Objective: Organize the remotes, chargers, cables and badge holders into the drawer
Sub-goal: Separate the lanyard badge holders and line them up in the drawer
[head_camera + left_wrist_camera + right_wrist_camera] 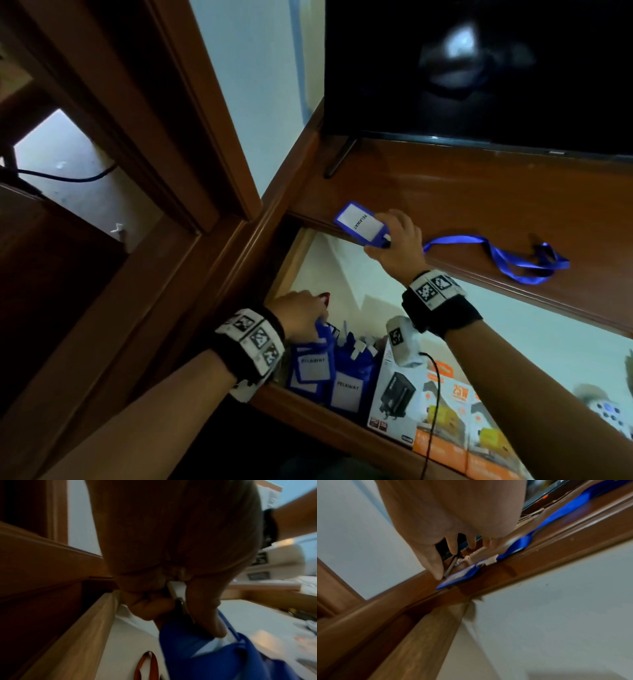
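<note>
- Step in hand: filing badge holders into the drawer (534, 329), both hands working at once.
- Left hand (301, 317) was down in the drawer's left corner, its grip pinched narrow on the top clip of a blue badge holder (310, 370) standing there; in the left wrist view the thumb and fingers (205, 614) closed on the white clip and blue strap.
- A second filed holder (347, 389) stood just beside it, both labelled PELAWAT.
- Right hand (394, 240) was up on the desk (479, 192) by its front edge, over the clip end of a loose badge holder (358, 222).
- Right grip: head view looked like fingers curled on the clip end, but the right wrist view showed fingers (436, 566) spread above the holder and was blurred; cannot tell if it was really held.
- Its blue lanyard (513, 257) trailed right along the desk, loose and looped.
- Charger boxes (442, 411) were already in the drawer right of the holders; a pale remote-like thing (606, 414) at the far right, blurred.
- A TV (479, 68) stood on the desk behind.
- Next move, my guess: secure the loose holder, gather the lanyard so it won't snag on the desk edge, drop it beside the filed two while the left hand keeps them upright.
- Risk: the trailing strap dragging.
</note>
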`<control>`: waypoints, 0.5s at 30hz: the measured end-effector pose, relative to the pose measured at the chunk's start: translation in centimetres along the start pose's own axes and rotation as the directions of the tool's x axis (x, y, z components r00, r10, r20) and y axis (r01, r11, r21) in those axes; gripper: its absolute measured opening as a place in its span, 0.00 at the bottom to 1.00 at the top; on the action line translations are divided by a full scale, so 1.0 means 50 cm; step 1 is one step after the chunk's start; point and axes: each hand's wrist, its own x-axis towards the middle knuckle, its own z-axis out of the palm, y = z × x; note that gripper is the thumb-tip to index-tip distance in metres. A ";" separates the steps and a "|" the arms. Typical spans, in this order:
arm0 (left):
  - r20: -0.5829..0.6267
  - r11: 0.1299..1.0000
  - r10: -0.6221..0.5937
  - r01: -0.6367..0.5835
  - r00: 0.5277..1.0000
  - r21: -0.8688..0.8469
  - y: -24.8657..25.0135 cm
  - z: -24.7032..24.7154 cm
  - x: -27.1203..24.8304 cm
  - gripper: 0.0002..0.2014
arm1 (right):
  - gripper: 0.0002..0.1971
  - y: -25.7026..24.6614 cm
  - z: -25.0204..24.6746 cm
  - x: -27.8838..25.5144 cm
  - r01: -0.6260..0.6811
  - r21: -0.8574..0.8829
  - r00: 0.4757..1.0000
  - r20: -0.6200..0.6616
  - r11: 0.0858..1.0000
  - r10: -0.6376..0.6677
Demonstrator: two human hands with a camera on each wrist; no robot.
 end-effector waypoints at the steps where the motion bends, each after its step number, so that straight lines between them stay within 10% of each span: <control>1: 0.052 0.997 -0.004 0.000 0.999 0.080 0.007 0.003 0.008 0.17 | 0.38 -0.003 0.006 0.010 -0.015 -0.055 0.999 0.029 0.998 0.017; 8: 0.210 0.927 0.042 -0.116 0.977 0.356 0.022 0.033 0.063 0.13 | 0.40 0.034 0.060 0.003 -0.027 -0.349 0.995 0.076 0.937 0.057; 15: 0.189 0.902 0.029 -0.107 0.982 0.417 0.005 0.056 0.094 0.18 | 0.25 0.048 0.074 0.002 -0.005 -0.230 0.996 -0.086 0.973 -0.015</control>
